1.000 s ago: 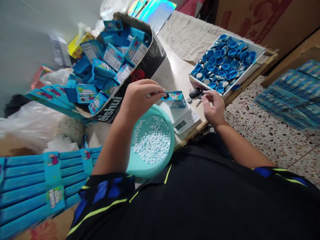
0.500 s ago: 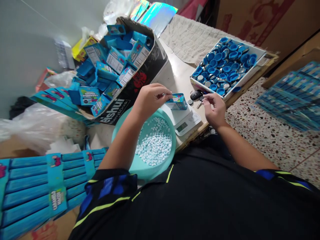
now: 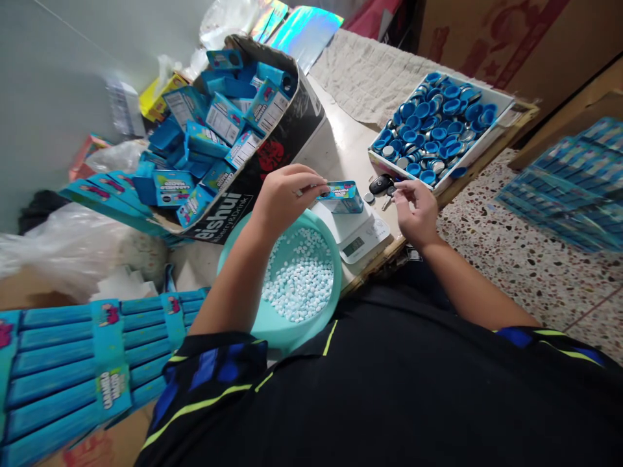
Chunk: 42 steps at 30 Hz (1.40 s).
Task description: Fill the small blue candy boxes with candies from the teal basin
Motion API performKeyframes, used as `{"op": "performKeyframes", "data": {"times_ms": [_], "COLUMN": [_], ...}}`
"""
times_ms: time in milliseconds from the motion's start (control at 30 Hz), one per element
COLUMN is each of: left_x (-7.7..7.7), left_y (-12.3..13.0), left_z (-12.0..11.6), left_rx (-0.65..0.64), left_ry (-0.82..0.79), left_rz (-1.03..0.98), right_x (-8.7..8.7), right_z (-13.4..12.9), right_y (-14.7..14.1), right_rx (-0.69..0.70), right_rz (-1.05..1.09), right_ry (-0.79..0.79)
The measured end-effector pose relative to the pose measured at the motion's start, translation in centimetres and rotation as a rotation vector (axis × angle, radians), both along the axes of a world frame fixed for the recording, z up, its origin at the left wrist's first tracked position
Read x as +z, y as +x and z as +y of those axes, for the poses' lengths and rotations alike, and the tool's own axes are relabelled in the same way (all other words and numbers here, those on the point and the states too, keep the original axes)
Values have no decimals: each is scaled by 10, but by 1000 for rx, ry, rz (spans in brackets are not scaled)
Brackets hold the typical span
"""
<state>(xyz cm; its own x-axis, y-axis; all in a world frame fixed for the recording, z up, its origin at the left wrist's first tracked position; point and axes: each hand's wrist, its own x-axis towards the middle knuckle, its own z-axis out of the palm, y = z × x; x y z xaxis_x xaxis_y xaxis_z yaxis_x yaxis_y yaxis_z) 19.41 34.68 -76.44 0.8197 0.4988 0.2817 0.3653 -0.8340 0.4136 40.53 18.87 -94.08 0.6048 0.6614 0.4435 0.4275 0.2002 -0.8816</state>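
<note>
My left hand [image 3: 289,198] is pinched at the left end of a small blue candy box [image 3: 343,196]. A pale bit shows between its fingers, too small to name. The box rests on a white digital scale [image 3: 363,237] with a lit display. Beneath my left forearm stands a turquoise basin [image 3: 335,285] holding small pale-blue and white candies [image 3: 302,279]. To the right of the scale, my right hand [image 3: 416,211] has its fingers curled, with the tips beside a black car key [image 3: 381,184] and a round cap [image 3: 368,198]. What those fingertips hold is hidden.
A white tray [image 3: 377,157] of blue and silver caps stands at the table's right edge. At the left, a black carton [image 3: 287,146] is heaped with blue boxes. Bundled blue boxes [image 3: 53,376] lie front left; more wrapped stacks [image 3: 574,188] stand on the speckled floor.
My left hand has shifted slightly left and down, still at the end of the candy box. My right hand has hardly moved. The view has turned slightly.
</note>
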Motion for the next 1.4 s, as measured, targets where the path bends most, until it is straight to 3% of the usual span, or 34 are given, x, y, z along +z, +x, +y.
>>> {"op": "performKeyframes", "data": {"times_ms": [200,433,567,800,967,1167,1267,1400], "left_x": [23,49,50,40,39,49,46,22], "left_y": [-16,-59,-82,-102,-100,-86,-58,-14], "left_z": [-4,-13,-18,-20,-24,-23,-19,-11], "left_rx": [21,146,211,175,172,229,344,396], "left_ry": [81,138,135,46,-22,-400,-278,-229], "left_rz": [8,85,144,160,246,675,516,236], "right_x": [-1,0,2,4,1,-13,-13,-7], "right_z": [0,-1,0,0,-1,1,2,1], "right_y": [0,0,-1,-1,0,2,2,1], "right_rx": [-3,5,-2,9,24,22,25,20], "right_rz": [9,26,25,11,29,31,31,40], "right_ry": [12,-9,-10,-15,-18,16,5,-16]}}
